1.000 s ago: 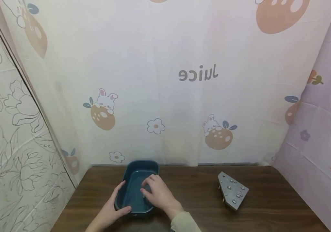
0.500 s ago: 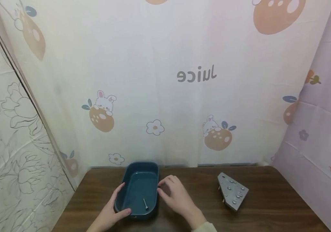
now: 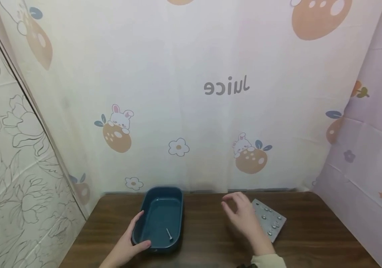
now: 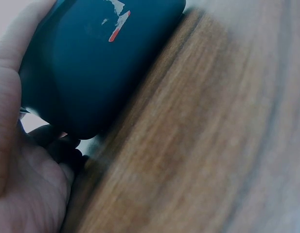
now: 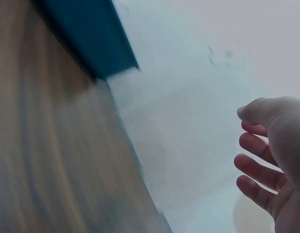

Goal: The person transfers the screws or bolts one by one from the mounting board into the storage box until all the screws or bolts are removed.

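A dark blue rectangular tray with rounded corners sits at the left of the table. My left hand holds its near left corner, thumb at the near rim and fingers along the left side. In the left wrist view the tray's outer wall lies against that hand. Inside the tray, toward the near right, lies one small silver bolt. My right hand is in the air, fingers loosely bent and holding nothing. It partly covers a grey metal block studded with several bolt heads.
Brown wood-grain table runs between the tray and the metal block. Behind its back edge hangs a pale printed curtain, with more patterned cloth at left and right.
My right hand has left the tray and moved right to the metal block, leaving the bolt lying in the tray. My left hand stays on the tray.
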Motion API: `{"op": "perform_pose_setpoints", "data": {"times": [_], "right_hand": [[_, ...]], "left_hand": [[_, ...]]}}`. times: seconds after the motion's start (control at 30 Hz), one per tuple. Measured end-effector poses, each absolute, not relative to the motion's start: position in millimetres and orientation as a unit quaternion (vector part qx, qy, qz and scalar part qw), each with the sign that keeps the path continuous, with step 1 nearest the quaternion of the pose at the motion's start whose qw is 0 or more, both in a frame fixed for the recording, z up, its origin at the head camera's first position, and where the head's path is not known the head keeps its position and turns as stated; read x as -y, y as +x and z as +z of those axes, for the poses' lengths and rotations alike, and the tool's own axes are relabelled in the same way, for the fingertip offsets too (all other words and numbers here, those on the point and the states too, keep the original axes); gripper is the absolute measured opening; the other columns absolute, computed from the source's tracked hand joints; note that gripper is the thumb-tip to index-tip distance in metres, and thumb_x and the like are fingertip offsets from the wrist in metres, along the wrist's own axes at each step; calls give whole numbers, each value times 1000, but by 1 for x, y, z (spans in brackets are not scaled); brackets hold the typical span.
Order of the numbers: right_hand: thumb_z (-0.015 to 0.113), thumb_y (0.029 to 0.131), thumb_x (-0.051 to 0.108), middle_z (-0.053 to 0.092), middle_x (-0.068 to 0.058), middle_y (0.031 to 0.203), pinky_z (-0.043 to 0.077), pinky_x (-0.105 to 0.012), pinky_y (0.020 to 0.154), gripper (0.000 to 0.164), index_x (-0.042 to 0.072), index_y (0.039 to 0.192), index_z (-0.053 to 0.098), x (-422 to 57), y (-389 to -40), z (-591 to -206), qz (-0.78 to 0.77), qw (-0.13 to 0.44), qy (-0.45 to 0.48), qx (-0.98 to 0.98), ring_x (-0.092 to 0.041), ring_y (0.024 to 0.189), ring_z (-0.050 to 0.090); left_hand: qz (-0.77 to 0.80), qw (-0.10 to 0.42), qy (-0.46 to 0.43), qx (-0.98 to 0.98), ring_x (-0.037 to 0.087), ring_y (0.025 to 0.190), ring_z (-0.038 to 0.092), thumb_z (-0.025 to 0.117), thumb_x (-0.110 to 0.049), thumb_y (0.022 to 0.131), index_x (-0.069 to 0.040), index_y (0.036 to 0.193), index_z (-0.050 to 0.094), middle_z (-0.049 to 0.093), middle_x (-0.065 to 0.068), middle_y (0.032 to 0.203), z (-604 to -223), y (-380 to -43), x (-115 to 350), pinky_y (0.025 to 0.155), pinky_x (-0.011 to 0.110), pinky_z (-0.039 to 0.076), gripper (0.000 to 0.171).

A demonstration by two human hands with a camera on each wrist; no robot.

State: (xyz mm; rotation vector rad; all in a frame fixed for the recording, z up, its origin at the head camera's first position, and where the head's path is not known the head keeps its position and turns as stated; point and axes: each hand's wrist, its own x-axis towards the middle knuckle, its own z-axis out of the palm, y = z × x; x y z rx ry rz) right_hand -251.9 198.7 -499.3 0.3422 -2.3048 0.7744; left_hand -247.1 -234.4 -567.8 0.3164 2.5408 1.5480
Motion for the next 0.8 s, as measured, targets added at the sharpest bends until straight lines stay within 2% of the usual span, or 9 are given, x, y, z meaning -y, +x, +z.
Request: {"op": "perform_pose_setpoints", "data": {"times": [0.17,0.43,0.6,0.8], "right_hand": [[78,89,15,66,-2,104,54,-46,78,15,13,102,71,-237,-249,-498,288,339,83,892,-22,98,63],[70,97,25,64,-9,113,49,-56,87,18,12,109,70,-271,-238,-493,301,271,33,914,-34,107,60],[72,96,24,64,-12,113,48,-58,86,17,11,108,71,-283,-238,-494,298,277,30,913,-36,107,60],[73,94,20,62,-12,114,51,-56,84,17,10,108,71,-291,-238,-497,296,280,21,913,-34,104,61]], "left_hand": [[505,59,117,-853,50,143,28,76,-38,90,-42,158,18,19,15,165,-570,-250,232,100,76,33,90],[509,72,90,-853,48,142,30,77,-41,88,-44,157,20,20,16,165,-564,-249,228,102,74,33,88],[508,64,98,-854,49,142,31,77,-39,89,-44,157,20,21,16,165,-563,-246,229,102,73,34,89],[515,54,104,-849,44,137,38,78,-33,88,-41,158,21,26,17,162,-565,-244,232,99,66,40,91]]}}
